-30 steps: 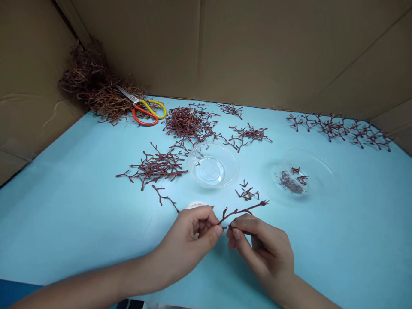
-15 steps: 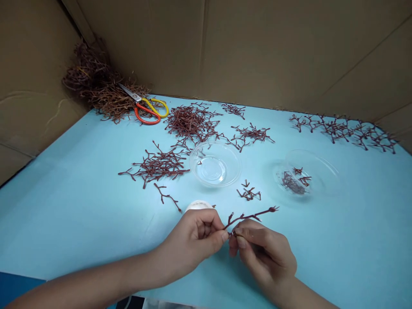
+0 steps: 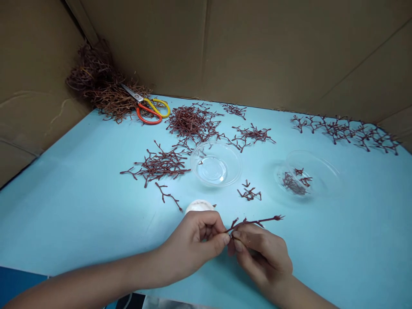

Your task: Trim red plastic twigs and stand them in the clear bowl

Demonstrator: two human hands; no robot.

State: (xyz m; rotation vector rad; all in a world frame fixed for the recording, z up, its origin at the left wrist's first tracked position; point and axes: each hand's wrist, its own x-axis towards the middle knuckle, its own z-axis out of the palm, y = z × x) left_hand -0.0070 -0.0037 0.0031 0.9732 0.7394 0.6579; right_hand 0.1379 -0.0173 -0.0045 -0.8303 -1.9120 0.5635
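Observation:
My left hand (image 3: 196,242) and my right hand (image 3: 262,257) meet low in the middle of the view, both holding the lower end of a dark red branched twig (image 3: 255,222). The fingertips of my right hand pinch it. The thumb and curled fingers of my left hand close against its thin forked base. The twig's far tip points right, free of both hands. A small white round object (image 3: 199,206) lies just beyond my left hand, partly hidden by it.
Several heaps of red twigs (image 3: 161,165) lie on the pale blue table (image 3: 80,206). Two clear plastic bowls (image 3: 215,164) stand beyond my hands, and the right one (image 3: 305,174) holds twig pieces. Orange-and-yellow scissors (image 3: 148,109) rest against a brown tangle (image 3: 103,90) by the cardboard walls (image 3: 257,47).
The twig has swung from a rising slant to nearly level, and both hands have moved slightly right and lower in the view. The whole scene has shifted a little with my head.

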